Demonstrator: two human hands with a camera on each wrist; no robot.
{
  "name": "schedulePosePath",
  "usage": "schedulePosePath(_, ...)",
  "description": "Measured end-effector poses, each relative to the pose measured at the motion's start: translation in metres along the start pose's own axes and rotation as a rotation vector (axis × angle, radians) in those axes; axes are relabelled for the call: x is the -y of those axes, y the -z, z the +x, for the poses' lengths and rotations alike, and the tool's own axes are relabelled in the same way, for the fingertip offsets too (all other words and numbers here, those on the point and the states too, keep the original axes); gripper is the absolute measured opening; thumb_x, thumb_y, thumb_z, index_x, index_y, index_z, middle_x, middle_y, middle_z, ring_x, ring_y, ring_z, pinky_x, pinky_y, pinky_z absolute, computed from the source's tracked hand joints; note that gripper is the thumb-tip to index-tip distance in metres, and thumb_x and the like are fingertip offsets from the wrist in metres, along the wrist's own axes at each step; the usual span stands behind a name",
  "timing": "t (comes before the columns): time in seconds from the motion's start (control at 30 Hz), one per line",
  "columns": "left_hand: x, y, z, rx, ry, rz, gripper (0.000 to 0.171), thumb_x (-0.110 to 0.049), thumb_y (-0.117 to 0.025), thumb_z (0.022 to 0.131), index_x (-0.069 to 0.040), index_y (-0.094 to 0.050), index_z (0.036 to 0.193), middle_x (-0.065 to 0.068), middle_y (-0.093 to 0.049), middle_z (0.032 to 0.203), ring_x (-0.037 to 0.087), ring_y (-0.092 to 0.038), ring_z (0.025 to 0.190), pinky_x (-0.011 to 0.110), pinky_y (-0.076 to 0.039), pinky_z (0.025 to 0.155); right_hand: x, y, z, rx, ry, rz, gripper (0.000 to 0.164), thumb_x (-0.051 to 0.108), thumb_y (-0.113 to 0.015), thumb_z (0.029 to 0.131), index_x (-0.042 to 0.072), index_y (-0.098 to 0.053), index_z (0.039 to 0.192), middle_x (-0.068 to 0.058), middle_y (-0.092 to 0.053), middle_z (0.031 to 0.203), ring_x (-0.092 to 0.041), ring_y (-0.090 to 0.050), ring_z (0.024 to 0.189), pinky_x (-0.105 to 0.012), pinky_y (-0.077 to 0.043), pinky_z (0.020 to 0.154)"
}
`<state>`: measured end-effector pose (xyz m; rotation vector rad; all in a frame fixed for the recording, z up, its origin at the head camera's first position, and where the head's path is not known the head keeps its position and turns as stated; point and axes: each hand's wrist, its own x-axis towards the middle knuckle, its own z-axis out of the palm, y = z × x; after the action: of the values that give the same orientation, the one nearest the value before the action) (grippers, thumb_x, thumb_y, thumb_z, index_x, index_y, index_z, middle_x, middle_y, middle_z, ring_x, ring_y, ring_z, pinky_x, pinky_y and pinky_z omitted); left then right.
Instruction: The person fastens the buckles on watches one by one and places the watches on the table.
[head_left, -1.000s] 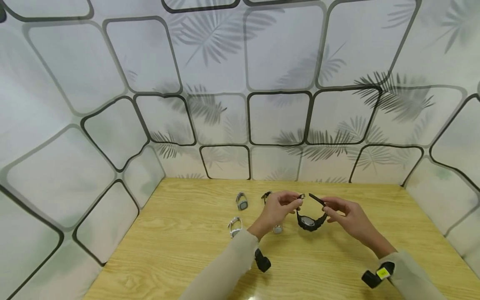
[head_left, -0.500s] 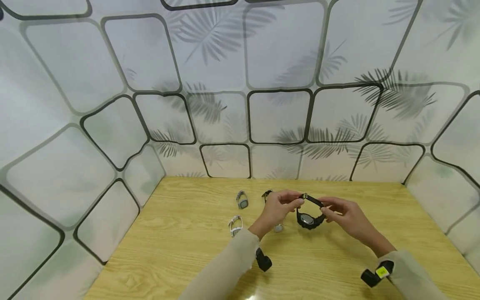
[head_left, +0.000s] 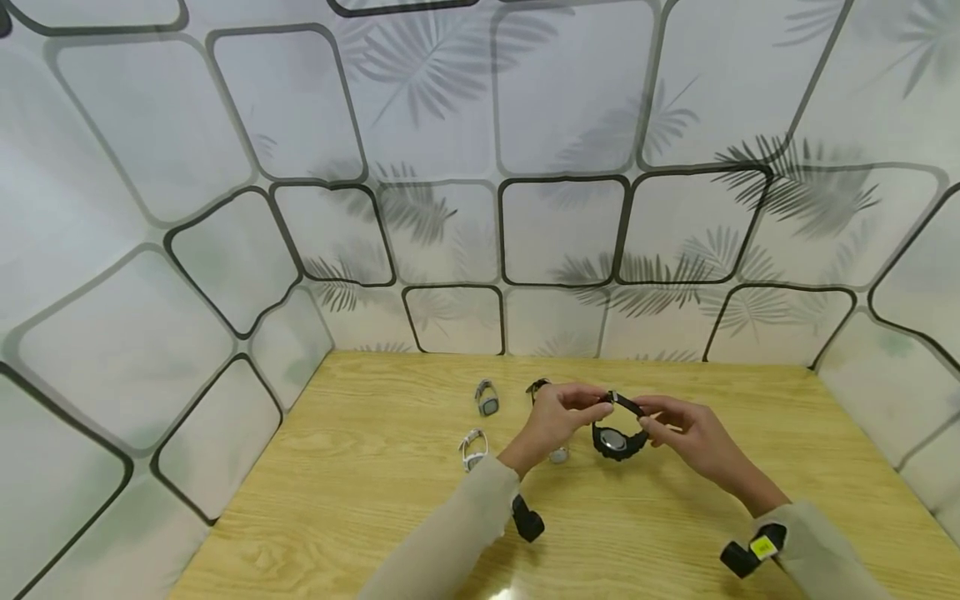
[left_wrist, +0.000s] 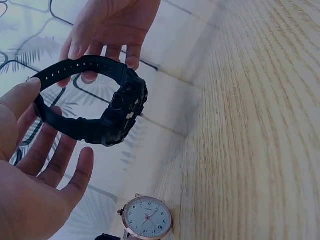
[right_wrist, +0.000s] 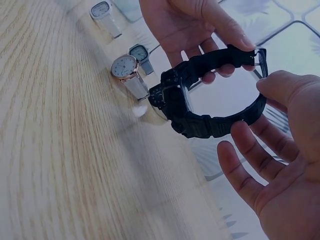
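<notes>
Both hands hold a black digital sports watch (head_left: 613, 442) above the table, its case hanging lowest. The left hand (head_left: 551, 421) pinches the buckle side of the strap between thumb and fingers. On the other side, the right hand (head_left: 693, 429) pinches the strap end. The strap (right_wrist: 220, 60) forms a loop, with the ends meeting at the metal buckle (right_wrist: 259, 59); whether it is fastened cannot be told. In the left wrist view, holes show along the strap (left_wrist: 65, 70). Below lies a round rose-gold-rimmed watch (left_wrist: 147, 217) with a white dial, partly behind the left hand in the head view.
On the wooden table (head_left: 360, 500), a grey watch (head_left: 487, 405) and a white watch (head_left: 473, 457) lie left of the hands. A black-strapped watch (head_left: 536, 387) is mostly covered by the left hand. Patterned cloth walls (head_left: 450, 317) enclose the table's back and sides.
The strap's two ends, apart one second ago, have come together at the buckle near the left fingers. Both hands otherwise stay nearly in place.
</notes>
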<state>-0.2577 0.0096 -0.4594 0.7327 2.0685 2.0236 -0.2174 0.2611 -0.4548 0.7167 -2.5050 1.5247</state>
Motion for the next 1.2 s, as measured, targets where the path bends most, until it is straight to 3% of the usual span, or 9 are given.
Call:
schedulePosePath(0.13, -0.0005, -0.0013, -0.001, -0.011, 0.001, -0.018, 0.025, -0.02, -0.077, 0.095, -0.017, -0.077, 0.12, -0.001, -0.077, 0.107, 0.018, -0.073, 0.098, 0.033, -0.06, 0.087, 0.0002, -0.0007, -0.0004, 0.001, 0.004, -0.001, 0.031, 0.008, -0.064, 0.103, 0.005, -0.066, 0.134, -0.012, -0.071, 0.107, -0.021, -0.072, 0.081, -0.037, -0.062, 0.068)
schedulePosePath(0.3, -0.0011, -0.0028, -0.0025, -0.021, -0.004, -0.043, 0.026, -0.018, -0.076, 0.096, -0.016, -0.076, 0.122, 0.0, -0.077, 0.106, 0.042, -0.07, 0.106, 0.037, -0.06, 0.088, -0.0006, -0.002, -0.0017, 0.0, 0.004, 0.008, 0.031, 0.009, -0.063, 0.103, 0.005, -0.066, 0.134, -0.011, -0.071, 0.108, -0.023, -0.071, 0.08, -0.037, -0.061, 0.067)
schedulePosePath(0.4, -0.0015, -0.0021, -0.0021, -0.013, -0.007, -0.026, 0.025, -0.019, -0.076, 0.096, -0.016, -0.077, 0.121, -0.002, -0.077, 0.106, 0.036, -0.071, 0.104, 0.03, -0.059, 0.086, -0.0005, -0.0023, -0.0024, -0.002, 0.004, 0.005, 0.031, 0.009, -0.063, 0.103, 0.005, -0.066, 0.134, -0.011, -0.071, 0.108, -0.024, -0.071, 0.079, -0.037, -0.061, 0.067)
schedulePosePath(0.57, -0.003, 0.0004, -0.0018, -0.002, -0.014, 0.041, 0.023, -0.021, -0.077, 0.096, -0.016, -0.078, 0.118, -0.004, -0.076, 0.105, 0.01, -0.07, 0.094, 0.024, -0.057, 0.082, -0.0008, -0.0024, -0.0026, -0.005, -0.012, -0.011, 0.031, 0.011, -0.064, 0.103, 0.007, -0.067, 0.134, -0.009, -0.072, 0.106, -0.027, -0.071, 0.078, -0.037, -0.06, 0.067)
schedulePosePath(0.67, -0.0031, 0.0001, -0.0021, -0.004, -0.019, 0.035, 0.023, -0.021, -0.076, 0.096, -0.016, -0.077, 0.119, -0.001, -0.076, 0.106, 0.009, -0.07, 0.092, 0.025, -0.057, 0.082, -0.0013, -0.003, -0.0031, -0.003, -0.024, -0.015, 0.032, 0.012, -0.064, 0.104, 0.007, -0.066, 0.135, -0.009, -0.072, 0.106, -0.027, -0.071, 0.078, -0.038, -0.06, 0.068)
schedulePosePath(0.87, -0.0021, -0.0023, -0.0022, -0.015, -0.025, -0.01, 0.025, -0.018, -0.076, 0.096, -0.015, -0.077, 0.121, 0.005, -0.077, 0.108, 0.01, -0.071, 0.093, 0.026, -0.058, 0.085, -0.0013, -0.0049, -0.0048, -0.004, -0.017, -0.004, 0.033, 0.01, -0.064, 0.104, 0.005, -0.065, 0.136, -0.022, -0.069, 0.11, -0.026, -0.071, 0.079, -0.037, -0.061, 0.068)
schedulePosePath(1.2, -0.0031, -0.0015, -0.002, 0.001, -0.013, 0.034, 0.022, -0.021, -0.078, 0.095, -0.015, -0.078, 0.116, -0.003, -0.076, 0.103, 0.011, -0.07, 0.091, 0.025, -0.057, 0.079, -0.0027, -0.0072, -0.0049, 0.008, 0.01, 0.018, 0.033, 0.007, -0.062, 0.104, 0.004, -0.064, 0.137, -0.022, -0.068, 0.108, -0.026, -0.071, 0.079, -0.038, -0.061, 0.067)
